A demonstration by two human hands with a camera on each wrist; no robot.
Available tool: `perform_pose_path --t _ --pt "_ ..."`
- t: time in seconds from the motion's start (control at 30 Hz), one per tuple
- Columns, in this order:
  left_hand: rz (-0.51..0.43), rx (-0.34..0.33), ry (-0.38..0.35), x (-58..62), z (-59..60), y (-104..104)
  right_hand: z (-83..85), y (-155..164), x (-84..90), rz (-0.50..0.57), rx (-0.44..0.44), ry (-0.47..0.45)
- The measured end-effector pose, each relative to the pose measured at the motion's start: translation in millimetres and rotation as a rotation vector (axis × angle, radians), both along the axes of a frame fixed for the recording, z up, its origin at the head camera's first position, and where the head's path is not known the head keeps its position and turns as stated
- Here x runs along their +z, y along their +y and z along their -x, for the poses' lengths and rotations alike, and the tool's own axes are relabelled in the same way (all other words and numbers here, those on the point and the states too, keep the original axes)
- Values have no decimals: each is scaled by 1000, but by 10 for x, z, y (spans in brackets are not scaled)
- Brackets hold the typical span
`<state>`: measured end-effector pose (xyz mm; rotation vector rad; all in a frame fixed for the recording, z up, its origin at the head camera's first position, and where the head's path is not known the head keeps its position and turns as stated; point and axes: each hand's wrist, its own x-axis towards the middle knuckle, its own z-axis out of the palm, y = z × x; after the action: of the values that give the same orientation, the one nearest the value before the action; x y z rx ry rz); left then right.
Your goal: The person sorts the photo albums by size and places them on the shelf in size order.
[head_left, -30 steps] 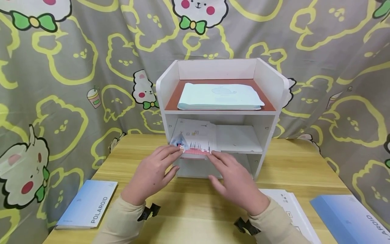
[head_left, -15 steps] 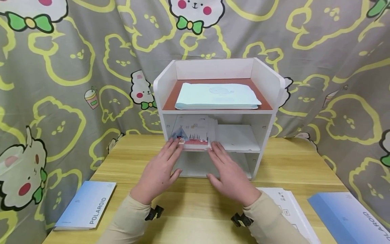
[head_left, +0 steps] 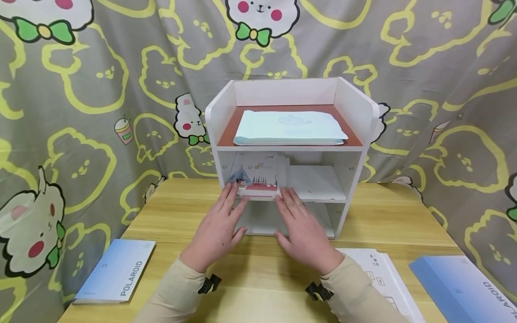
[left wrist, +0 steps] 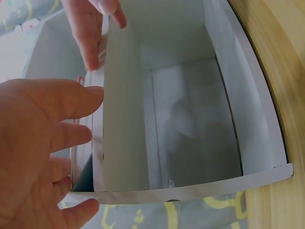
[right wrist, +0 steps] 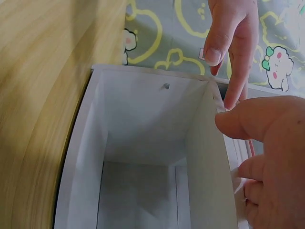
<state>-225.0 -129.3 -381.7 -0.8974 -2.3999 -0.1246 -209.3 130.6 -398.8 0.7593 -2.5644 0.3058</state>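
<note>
A stack of white booklets [head_left: 258, 169], its top one printed with a blue tent, trees and a pink strip, lies on the left part of the middle board [head_left: 317, 179] of a white desktop shelf [head_left: 288, 148]. My left hand [head_left: 214, 231], fingers extended, has its fingertips at the stack's front left corner. Fingers also straight, my right hand [head_left: 303, 231] has its fingertips at the front right corner. In the left wrist view the thumb of the left hand [left wrist: 33, 124] points toward the board's front edge. The right hand [right wrist: 267, 152] is seen there in its own wrist view.
A pale blue whale-printed packet [head_left: 291, 128] lies on the shelf's top. Blue POLAROID albums lie on the wooden table, one at left [head_left: 115, 269] and one at right [head_left: 464, 282]. White booklets [head_left: 379, 278] lie beneath the right forearm. A patterned curtain [head_left: 157, 89] hangs behind.
The booklet stack has slid back deeper onto the middle board, its front now near the board's edge. Both hands' fingers have straightened and lie lower against its front.
</note>
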Motion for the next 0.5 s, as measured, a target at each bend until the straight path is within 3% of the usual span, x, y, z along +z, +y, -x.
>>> perform_pose_path --t 0.3,0.5 --pt "-32 -27 -31 20 -29 -30 -65 46 104 98 83 -54" --pt "-59 -46 -53 55 -74 -2 -214 192 174 90 123 -127"
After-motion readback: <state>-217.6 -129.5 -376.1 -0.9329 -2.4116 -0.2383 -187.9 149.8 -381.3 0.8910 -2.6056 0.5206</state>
